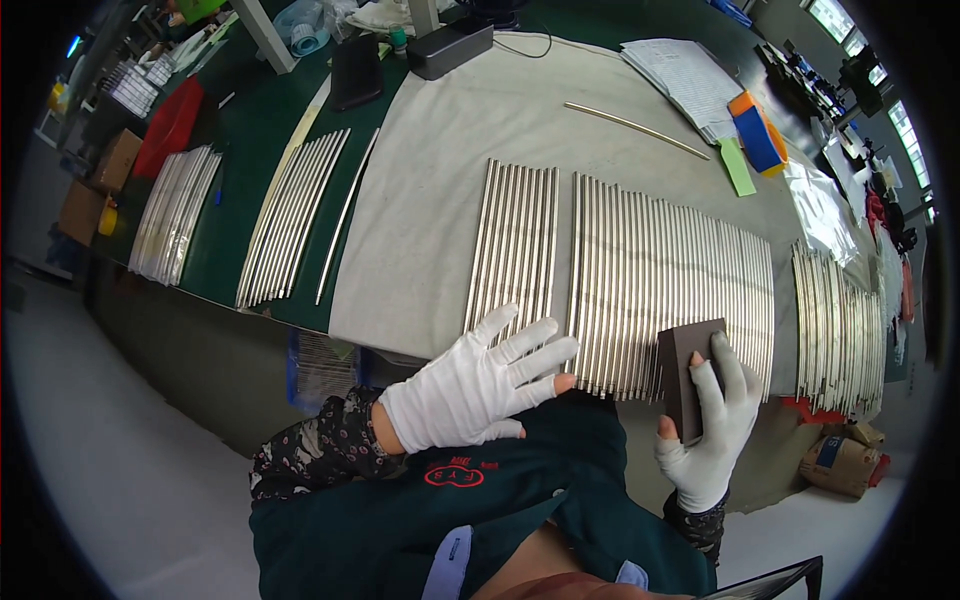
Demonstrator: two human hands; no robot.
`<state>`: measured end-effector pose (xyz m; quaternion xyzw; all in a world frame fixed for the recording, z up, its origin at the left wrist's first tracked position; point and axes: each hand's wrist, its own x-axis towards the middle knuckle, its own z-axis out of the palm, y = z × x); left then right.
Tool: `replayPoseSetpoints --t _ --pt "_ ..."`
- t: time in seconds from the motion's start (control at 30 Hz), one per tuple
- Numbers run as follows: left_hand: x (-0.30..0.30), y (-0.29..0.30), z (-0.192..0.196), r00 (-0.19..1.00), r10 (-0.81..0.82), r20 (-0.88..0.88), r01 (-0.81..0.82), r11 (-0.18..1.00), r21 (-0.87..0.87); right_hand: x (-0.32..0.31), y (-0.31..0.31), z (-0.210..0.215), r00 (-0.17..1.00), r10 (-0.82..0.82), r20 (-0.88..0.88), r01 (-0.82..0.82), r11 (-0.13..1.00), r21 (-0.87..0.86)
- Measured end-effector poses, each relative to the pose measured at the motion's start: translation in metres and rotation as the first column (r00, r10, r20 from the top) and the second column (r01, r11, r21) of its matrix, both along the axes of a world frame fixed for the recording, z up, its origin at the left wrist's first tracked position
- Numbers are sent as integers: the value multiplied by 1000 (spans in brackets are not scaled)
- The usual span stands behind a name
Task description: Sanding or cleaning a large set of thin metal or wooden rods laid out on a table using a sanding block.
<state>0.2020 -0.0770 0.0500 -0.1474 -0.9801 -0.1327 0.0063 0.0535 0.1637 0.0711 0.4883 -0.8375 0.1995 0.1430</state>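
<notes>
Both my hands wear white gloves with some bare fingertips. My right hand [715, 420] grips a dark brown rectangular block [690, 375], tilted over the near ends of a wide row of shiny metal rods [660, 270]. Whether the block touches the rods cannot be made out. My left hand [485, 380] is spread, palm down, at the near ends of a narrower row of metal rods [515, 230], just left of the wide row. Its fingers reach over the rods and the gap between the rows. Both rows lie side by side on a pale cloth [420, 200].
One loose rod [637, 130] lies beyond the rows. More rods [835, 330] are at the right, others [295, 220] on the green table at left, beside a bundle in clear wrap [175, 215]. Papers [685, 85] and an orange-and-blue tape roll [760, 135] sit far right.
</notes>
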Motion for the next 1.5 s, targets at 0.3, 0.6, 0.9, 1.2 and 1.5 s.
replayPoseSetpoints --t 0.3,0.6,0.9,1.2,1.5 --pt "-8 3 -7 1000 9 14 -9 1000 9 1 0 -2 1000 -15 17 14 1000 25" --pt "-1 -1 -8 998 54 -23 -54 998 14 1 -5 -2 1000 20 10 -20 1000 14" --pt "2 -6 -8 991 112 -69 -110 993 39 0 -4 -4 1000 13 10 -13 1000 7" --pt "0 -8 -11 993 92 -74 -91 996 14 1 -4 -4 1000 12 20 -12 1000 22" --pt "-7 -15 -13 996 41 -84 -33 995 91 1 -4 -6 999 13 34 -14 1000 25"
